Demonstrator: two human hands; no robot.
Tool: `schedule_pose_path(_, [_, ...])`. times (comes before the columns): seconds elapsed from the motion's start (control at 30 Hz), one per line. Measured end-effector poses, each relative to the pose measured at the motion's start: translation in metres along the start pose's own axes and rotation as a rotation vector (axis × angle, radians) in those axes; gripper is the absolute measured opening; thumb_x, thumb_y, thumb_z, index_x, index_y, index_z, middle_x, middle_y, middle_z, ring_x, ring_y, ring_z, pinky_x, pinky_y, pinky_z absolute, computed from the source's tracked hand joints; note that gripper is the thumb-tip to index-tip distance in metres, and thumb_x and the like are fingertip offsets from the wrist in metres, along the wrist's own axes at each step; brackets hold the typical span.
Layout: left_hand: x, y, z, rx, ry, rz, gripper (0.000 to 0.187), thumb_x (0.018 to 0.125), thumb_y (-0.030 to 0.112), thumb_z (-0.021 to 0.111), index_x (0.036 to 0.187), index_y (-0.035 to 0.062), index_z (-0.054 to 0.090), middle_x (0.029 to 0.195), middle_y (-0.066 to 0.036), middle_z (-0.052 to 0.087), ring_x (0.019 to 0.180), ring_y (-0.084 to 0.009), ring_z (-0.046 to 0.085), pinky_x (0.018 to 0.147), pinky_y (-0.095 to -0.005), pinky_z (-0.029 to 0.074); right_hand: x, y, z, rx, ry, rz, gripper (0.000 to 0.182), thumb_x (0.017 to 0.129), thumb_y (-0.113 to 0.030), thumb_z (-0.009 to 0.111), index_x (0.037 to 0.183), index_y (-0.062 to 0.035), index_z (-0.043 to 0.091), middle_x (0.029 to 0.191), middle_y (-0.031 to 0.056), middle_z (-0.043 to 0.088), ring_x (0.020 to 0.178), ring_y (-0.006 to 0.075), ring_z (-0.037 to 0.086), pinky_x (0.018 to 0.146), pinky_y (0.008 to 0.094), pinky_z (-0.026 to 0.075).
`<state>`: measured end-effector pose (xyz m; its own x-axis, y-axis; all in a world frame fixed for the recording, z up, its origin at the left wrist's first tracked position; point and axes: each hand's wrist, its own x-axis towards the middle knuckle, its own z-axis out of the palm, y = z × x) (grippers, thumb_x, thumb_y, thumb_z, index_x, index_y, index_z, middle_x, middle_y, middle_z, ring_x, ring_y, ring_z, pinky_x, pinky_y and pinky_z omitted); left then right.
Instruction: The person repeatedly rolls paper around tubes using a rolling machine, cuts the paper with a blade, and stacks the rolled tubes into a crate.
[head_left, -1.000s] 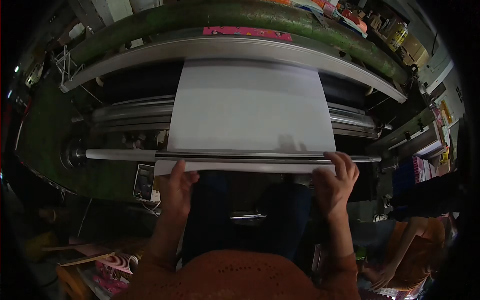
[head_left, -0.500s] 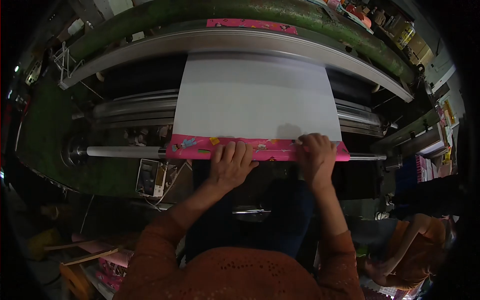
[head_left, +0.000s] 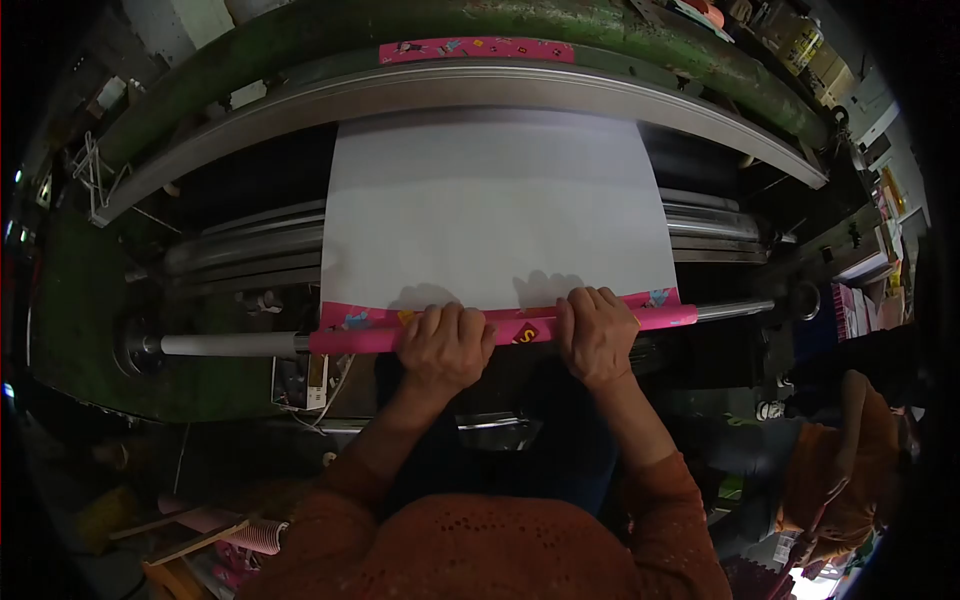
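A sheet [head_left: 495, 210], white on the side facing me, comes down from under a metal bar and wraps a horizontal shaft. Its printed pink face shows on the roll [head_left: 375, 340] that it forms there. My left hand [head_left: 443, 352] is closed over the pink roll left of centre, fingers curled over the top. To its right my right hand [head_left: 598, 338] also grips the roll, with a yellow-and-dark printed patch between the two hands. The shaft's bare metal [head_left: 735, 309] sticks out on the right, and a whitish sleeve [head_left: 230, 345] covers it on the left.
The metal crossbar [head_left: 460, 86] spans the machine in front of a green roller [head_left: 330, 40]. A small white-edged box [head_left: 300, 382] sits below the shaft at left. At lower right, a person in an orange top [head_left: 840, 470] holds a long thin object.
Both hands have settled into a curled grip on the roll; my right hand's raised fingers have come down over it. The pink roll has turned, showing a different printed patch. The view has shifted slightly.
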<state>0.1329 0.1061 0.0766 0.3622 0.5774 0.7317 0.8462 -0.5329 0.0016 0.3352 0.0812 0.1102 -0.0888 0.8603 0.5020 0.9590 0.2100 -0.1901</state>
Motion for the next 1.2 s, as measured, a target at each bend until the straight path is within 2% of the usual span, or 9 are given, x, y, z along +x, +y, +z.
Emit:
schedule_pose_path(0.2, [0.047,-0.007,-0.022,-0.157,-0.221,-0.060,0.018,0.089,0.017,0.057,0.092,0.0007,0.063,0.120,-0.015,0.058,0.114,-0.0317,0.053,0.088,-0.0374,0.046,0.030,0.000,-0.011,-0.010,0.050,-0.058,0.030,0.084,-0.024,0.065,0.108,-0.0070,0.063,0.117,0.0117,0.062,0.109,0.0280,0.057,0.085,0.0423,0.042])
schedule_pose_path(0.3, [0.046,-0.023,-0.030,-0.561,0.160,-0.208,0.028,0.088,0.017,0.059,0.113,0.0031,0.061,0.137,-0.018,0.049,0.131,-0.0362,0.041,0.103,-0.0485,0.037,0.048,0.003,-0.006,-0.004,0.063,0.048,0.040,0.084,-0.022,0.066,0.122,-0.0089,0.060,0.134,0.0105,0.053,0.124,0.0261,0.048,0.095,0.0440,0.035])
schedule_pose_path(0.43, [0.002,0.031,-0.052,-0.150,-0.304,-0.061,0.049,0.084,0.027,0.063,0.126,0.0032,0.056,0.141,-0.018,0.045,0.135,-0.0389,0.036,0.104,-0.0559,0.033,0.082,0.024,0.005,-0.043,0.253,0.004,0.044,0.084,-0.020,0.066,0.125,-0.0084,0.057,0.132,0.0105,0.054,0.122,0.0268,0.050,0.095,0.0437,0.035])
schedule_pose_path(0.6, [0.044,0.003,-0.023,-0.074,-0.230,-0.011,0.050,0.082,0.022,0.063,0.126,0.0006,0.055,0.137,-0.018,0.048,0.132,-0.0391,0.039,0.103,-0.0542,0.034,-0.034,-0.024,-0.021,0.038,0.027,0.036,0.055,0.081,-0.031,0.065,0.130,-0.0082,0.053,0.130,0.0106,0.054,0.124,0.0301,0.047,0.100,0.0484,0.031])
schedule_pose_path(0.7, [0.055,-0.003,-0.036,-0.330,0.111,-0.075,0.027,0.088,0.008,0.047,0.111,-0.0012,0.058,0.120,-0.019,0.058,0.113,-0.0357,0.052,0.096,-0.0433,0.041,-0.016,-0.003,-0.008,-0.044,0.036,0.051,0.056,0.084,-0.034,0.062,0.133,-0.0086,0.051,0.132,0.0107,0.053,0.125,0.0316,0.047,0.102,0.0495,0.029])
schedule_pose_path(0.87, [0.039,0.090,-0.113,-2.125,-0.663,-0.097,0.043,0.102,0.031,0.035,0.097,-0.0010,0.063,0.103,-0.016,0.064,0.095,-0.0280,0.059,0.087,-0.0377,0.042,0.052,0.012,-0.007,-0.088,0.192,0.115,0.053,0.088,-0.028,0.060,0.133,-0.0030,0.049,0.131,0.0147,0.053,0.128,0.0312,0.044,0.104,0.0462,0.030])
schedule_pose_path(0.93, [0.054,0.115,-0.149,-2.662,-0.753,-0.173,0.043,0.102,0.032,0.036,0.090,0.0001,0.063,0.096,-0.014,0.064,0.091,-0.0252,0.057,0.085,-0.0369,0.042,0.052,0.010,-0.018,-0.039,0.257,0.114,0.050,0.088,-0.025,0.060,0.131,-0.0026,0.050,0.132,0.0151,0.053,0.129,0.0322,0.043,0.103,0.0464,0.030])
schedule_pose_path(1.1, [0.028,0.130,-0.154,-2.567,-0.690,-0.130,0.043,0.102,0.032,0.037,0.089,0.0002,0.062,0.095,-0.013,0.063,0.090,-0.0250,0.057,0.084,-0.0368,0.042,-0.036,-0.022,0.001,-0.066,0.056,0.093,0.056,0.086,-0.031,0.061,0.134,-0.0041,0.049,0.134,0.0154,0.051,0.129,0.0368,0.041,0.105,0.0527,0.026])
schedule_pose_path(1.2, [0.008,0.144,-0.157,-2.533,-0.709,-0.096,0.043,0.102,0.032,0.037,0.088,0.0002,0.062,0.094,-0.013,0.063,0.089,-0.0248,0.057,0.084,-0.0368,0.042,0.013,-0.010,0.000,0.007,0.117,0.160,0.051,0.091,-0.032,0.057,0.133,-0.0063,0.049,0.134,0.0137,0.051,0.130,0.0328,0.040,0.106,0.0475,0.027])
